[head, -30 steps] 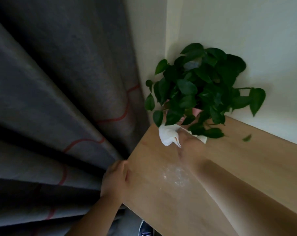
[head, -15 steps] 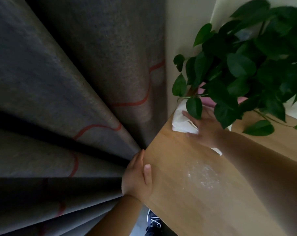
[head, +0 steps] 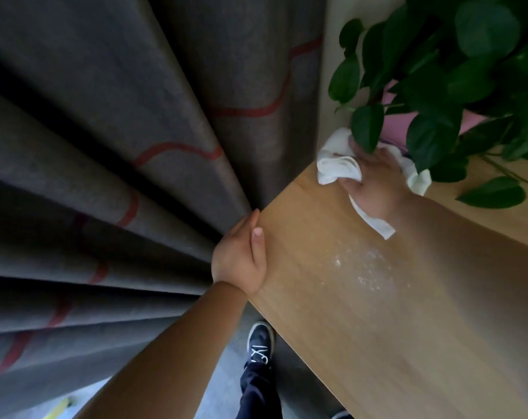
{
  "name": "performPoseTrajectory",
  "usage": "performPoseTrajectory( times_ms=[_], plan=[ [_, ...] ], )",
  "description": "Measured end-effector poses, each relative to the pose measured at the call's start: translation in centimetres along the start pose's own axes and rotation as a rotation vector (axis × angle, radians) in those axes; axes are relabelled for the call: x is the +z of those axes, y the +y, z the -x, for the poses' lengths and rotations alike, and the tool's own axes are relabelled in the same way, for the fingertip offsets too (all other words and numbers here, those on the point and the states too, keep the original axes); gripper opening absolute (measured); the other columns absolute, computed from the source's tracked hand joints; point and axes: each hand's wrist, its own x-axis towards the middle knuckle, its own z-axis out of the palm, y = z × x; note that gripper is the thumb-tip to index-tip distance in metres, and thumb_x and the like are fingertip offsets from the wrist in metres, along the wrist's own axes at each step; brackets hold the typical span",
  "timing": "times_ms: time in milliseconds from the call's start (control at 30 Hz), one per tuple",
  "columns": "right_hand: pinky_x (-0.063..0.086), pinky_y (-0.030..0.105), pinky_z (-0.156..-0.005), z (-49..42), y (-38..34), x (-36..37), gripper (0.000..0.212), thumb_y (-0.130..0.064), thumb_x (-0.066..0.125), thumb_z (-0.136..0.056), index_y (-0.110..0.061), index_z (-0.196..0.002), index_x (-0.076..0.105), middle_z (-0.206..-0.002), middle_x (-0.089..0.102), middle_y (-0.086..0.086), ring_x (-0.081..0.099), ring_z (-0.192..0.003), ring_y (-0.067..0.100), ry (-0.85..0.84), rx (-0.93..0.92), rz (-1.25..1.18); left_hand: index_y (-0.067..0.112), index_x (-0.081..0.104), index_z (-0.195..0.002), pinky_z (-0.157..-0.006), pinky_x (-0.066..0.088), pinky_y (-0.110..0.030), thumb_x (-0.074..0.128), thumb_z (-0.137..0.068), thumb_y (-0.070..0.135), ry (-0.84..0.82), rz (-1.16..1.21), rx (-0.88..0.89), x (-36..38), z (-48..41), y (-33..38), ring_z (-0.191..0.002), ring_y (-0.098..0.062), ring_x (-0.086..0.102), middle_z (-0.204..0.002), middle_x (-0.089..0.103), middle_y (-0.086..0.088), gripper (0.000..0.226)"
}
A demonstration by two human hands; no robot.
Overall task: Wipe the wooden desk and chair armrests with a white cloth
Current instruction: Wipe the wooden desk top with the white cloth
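Cloth point(head: 338, 167) on desk point(head: 377, 313) corner at 1 o'clock, flattened under right hand point(head: 374, 189), fingers straight, pressing, tucked beneath plant point(head: 438, 71) to reach beside pot point(head: 399, 122); left hand point(head: 241, 261) at 8 o'clock of it, clamped on desk edge, thumb on top, likely bracing; specks point(head: 368, 267) at 6 o'clock.

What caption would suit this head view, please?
Right hand presses white cloth onto wooden desk beside potted plant; left hand holds edge.
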Motion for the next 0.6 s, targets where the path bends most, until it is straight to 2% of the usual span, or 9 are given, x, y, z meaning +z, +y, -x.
performPoseTrajectory(
  times_ms=[100, 167, 233, 333, 400, 433, 500, 533, 600],
  plan=[
    [0.009, 0.044, -0.126, 1.2, -2.5, 1.7, 0.063, -0.035, 0.045, -0.106, -0.017, -0.162, 0.025, -0.169, 0.024, 0.008, 0.016, -0.157, 0.027, -0.081, -0.048, -0.054, 0.010, 0.058, -0.145, -0.104, 0.049, -0.037, 0.022, -0.103, 0.046, 0.036, 0.039, 0.000, 0.3, 0.2, -0.3, -0.130, -0.029, 0.060, -0.142, 0.065, -0.010, 0.066],
    [0.006, 0.040, -0.126, 2.2, -4.5, 2.7, 0.058, -0.033, 0.044, -0.106, -0.019, -0.161, 0.030, -0.170, 0.023, 0.002, 0.012, -0.157, 0.021, -0.097, -0.138, -0.080, 0.010, 0.057, -0.145, -0.106, 0.049, -0.037, 0.022, -0.102, 0.045, 0.063, 0.078, -0.003, 0.4, 0.3, -0.5, -0.131, -0.027, 0.059, -0.143, 0.064, -0.009, 0.066],
    [0.007, 0.039, -0.126, 3.4, -6.3, 3.2, 0.054, -0.030, 0.046, -0.106, -0.018, -0.158, 0.038, -0.167, 0.030, 0.001, 0.015, -0.157, 0.018, -0.079, -0.177, -0.163, 0.010, 0.054, -0.147, -0.107, 0.048, -0.037, 0.023, -0.102, 0.045, 0.081, 0.120, -0.020, 0.5, 0.5, -0.6, -0.132, -0.025, 0.057, -0.145, 0.063, -0.008, 0.065],
    [0.006, 0.034, -0.127, 5.0, -8.5, 3.7, 0.052, -0.031, 0.045, -0.107, -0.023, -0.158, 0.039, -0.165, 0.036, -0.002, 0.017, -0.156, 0.012, -0.139, -0.186, -0.249, 0.010, 0.052, -0.149, -0.107, 0.048, -0.036, 0.024, -0.102, 0.045, 0.107, 0.147, -0.027, 0.5, 0.7, -0.8, -0.132, -0.025, 0.058, -0.144, 0.064, -0.009, 0.065],
    [0.015, 0.036, -0.125, 6.2, -9.9, 3.6, 0.049, -0.034, 0.046, -0.106, -0.027, -0.155, 0.045, -0.162, 0.041, -0.002, 0.025, -0.153, 0.014, -0.238, -0.118, -0.341, 0.010, 0.055, -0.147, -0.107, 0.047, -0.034, 0.024, -0.100, 0.045, 0.117, 0.158, -0.038, 0.4, 0.6, -0.6, -0.131, -0.024, 0.058, -0.143, 0.064, -0.009, 0.066],
    [0.026, 0.038, -0.121, 6.8, -10.5, 2.9, 0.047, -0.037, 0.048, -0.105, -0.027, -0.151, 0.050, -0.155, 0.050, -0.002, 0.038, -0.147, 0.018, -0.289, -0.012, -0.446, 0.011, 0.056, -0.147, -0.107, 0.047, -0.034, 0.023, -0.099, 0.045, 0.120, 0.175, -0.066, 0.3, 0.7, -0.5, -0.130, -0.024, 0.058, -0.143, 0.064, -0.008, 0.067],
    [0.045, 0.039, -0.094, 7.4, -11.0, 0.7, 0.047, -0.053, 0.051, -0.097, -0.024, -0.134, 0.060, -0.117, 0.069, -0.004, 0.063, -0.115, 0.021, -0.297, 0.276, -0.693, 0.014, 0.057, -0.146, -0.109, 0.045, -0.033, 0.022, -0.099, 0.045, 0.158, 0.266, -0.169, 0.1, 1.1, -0.2, -0.132, -0.022, 0.057, -0.143, 0.064, -0.007, 0.066],
    [0.046, 0.037, -0.081, 7.5, -10.6, -0.6, 0.051, -0.061, 0.050, -0.091, -0.025, -0.124, 0.063, -0.101, 0.070, -0.004, 0.067, -0.098, 0.019, -0.256, 0.376, -0.747, 0.014, 0.057, -0.146, -0.111, 0.044, -0.033, 0.023, -0.100, 0.043, 0.188, 0.342, -0.226, 0.1, 1.4, -0.1, -0.133, -0.022, 0.056, -0.144, 0.063, -0.006, 0.064],
    [0.042, 0.034, -0.072, 8.0, -8.4, -2.9, 0.048, -0.068, 0.050, -0.085, -0.028, -0.108, 0.064, -0.088, 0.068, -0.006, 0.065, -0.082, 0.016, -0.099, 0.438, -0.715, 0.015, 0.057, -0.145, -0.114, 0.042, -0.037, 0.023, -0.099, 0.043, 0.226, 0.475, -0.307, 0.2, 2.5, 0.3, -0.134, -0.021, 0.055, -0.143, 0.063, -0.005, 0.064]
  ],
)
